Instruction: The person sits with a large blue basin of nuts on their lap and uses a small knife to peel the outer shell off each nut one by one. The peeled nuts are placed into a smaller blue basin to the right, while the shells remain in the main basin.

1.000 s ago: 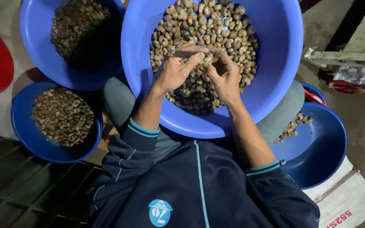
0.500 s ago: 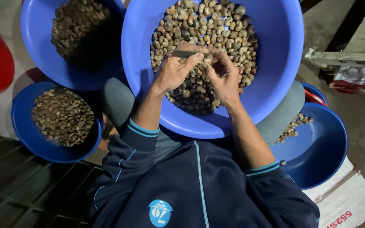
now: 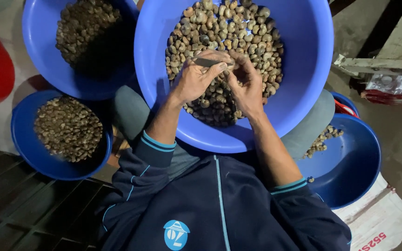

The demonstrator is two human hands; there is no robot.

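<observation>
A big blue basin [image 3: 298, 107] rests on my lap, heaped with brown-grey shelled nuts [image 3: 238, 32]. Both hands meet over the pile. My left hand [image 3: 196, 79] grips a small flat grey blade [image 3: 205, 61], thumb pressed along it. My right hand [image 3: 245, 86] is pinched around a single nut right at the blade's tip; the nut itself is mostly hidden by the fingers. Dark blue sleeves with teal cuffs cover both forearms.
A second blue basin [image 3: 43, 56] of darker nuts stands at the upper left. Below it is a smaller blue bowl [image 3: 29, 153] of shell pieces. A blue bowl [image 3: 354, 172] with some pale kernels is at the right. A red bowl [image 3: 1, 79] sits at the left edge, and a white sack [image 3: 378, 227] at the bottom right.
The hands stay together over the basin; the fingers have shifted slightly around the nut and blade. Nothing else has moved.
</observation>
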